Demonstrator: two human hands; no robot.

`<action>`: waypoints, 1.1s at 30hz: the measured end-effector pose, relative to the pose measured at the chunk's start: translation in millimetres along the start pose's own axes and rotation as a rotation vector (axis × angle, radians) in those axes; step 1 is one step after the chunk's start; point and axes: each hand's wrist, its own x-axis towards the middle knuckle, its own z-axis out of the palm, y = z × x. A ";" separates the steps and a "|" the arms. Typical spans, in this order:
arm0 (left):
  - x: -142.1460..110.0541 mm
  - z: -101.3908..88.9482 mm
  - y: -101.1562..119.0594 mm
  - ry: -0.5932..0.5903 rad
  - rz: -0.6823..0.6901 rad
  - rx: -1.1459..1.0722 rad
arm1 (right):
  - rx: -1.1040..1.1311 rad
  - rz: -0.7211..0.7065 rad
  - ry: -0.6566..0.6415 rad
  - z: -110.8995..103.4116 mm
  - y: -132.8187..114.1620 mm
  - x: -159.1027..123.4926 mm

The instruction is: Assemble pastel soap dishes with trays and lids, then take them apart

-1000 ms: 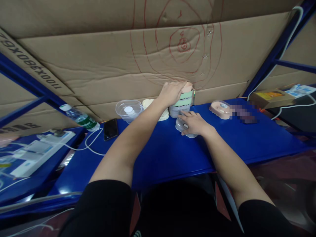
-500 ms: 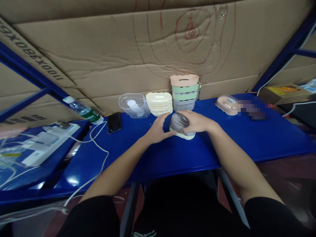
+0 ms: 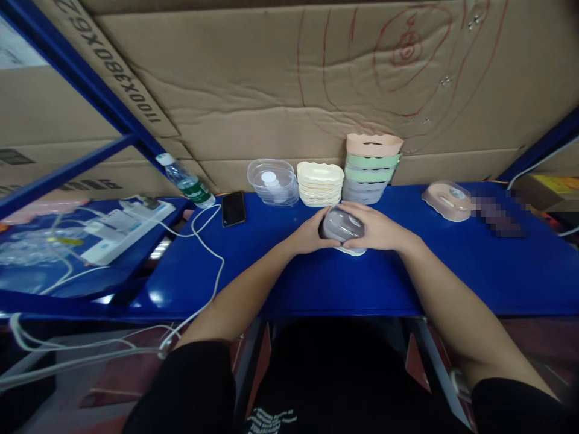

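Note:
Between my two hands is a grey container with a shiny clear lid (image 3: 344,223), above a cream tray (image 3: 353,251) whose front edge shows below it. My left hand (image 3: 313,232) curls round its left side, thumb along the front. On the other side my right hand (image 3: 377,228) wraps its right edge, with the thumb also at the front. Fingers behind the container are partly hidden. Just behind stand a stack of cream trays (image 3: 320,185) and a stack of pink, green and grey shells (image 3: 371,172). Several clear lids (image 3: 274,182) are nested to the left.
A pink container with a clear lid (image 3: 447,202) sits at the right, beside a pixelated patch. On the left are a phone (image 3: 233,209), a water bottle (image 3: 190,184), a power strip (image 3: 129,234) and a white cable (image 3: 222,265) crossing the blue table (image 3: 298,289). Cardboard (image 3: 235,78) stands behind.
My hands have closed in on the grey container from both sides, and less of the cream tray shows. The camera has turned left, shifting the scene to the right.

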 end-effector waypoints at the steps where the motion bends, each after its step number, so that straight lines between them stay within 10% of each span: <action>1: 0.0 -2.5 1.4 -0.011 0.002 0.009 | 0.008 0.001 0.013 -0.7 -0.3 0.0; 12: -2.7 -7.8 18.3 -0.127 -0.088 0.408 | -0.077 0.015 0.371 0.3 -3.3 0.2; 19: 4.1 5.1 46.2 0.323 0.361 0.089 | -0.272 -0.061 0.473 15.1 -8.5 2.8; 23: -1.1 5.1 85.0 0.375 0.503 0.159 | -0.285 -0.063 0.490 17.4 -16.3 2.0; 28: -16.9 -69.6 94.8 0.532 0.448 0.599 | -0.294 0.023 0.535 10.7 -16.3 -0.1; 33: -14.5 -153.6 51.6 0.512 0.002 0.977 | -0.285 0.049 0.552 9.9 -9.3 3.8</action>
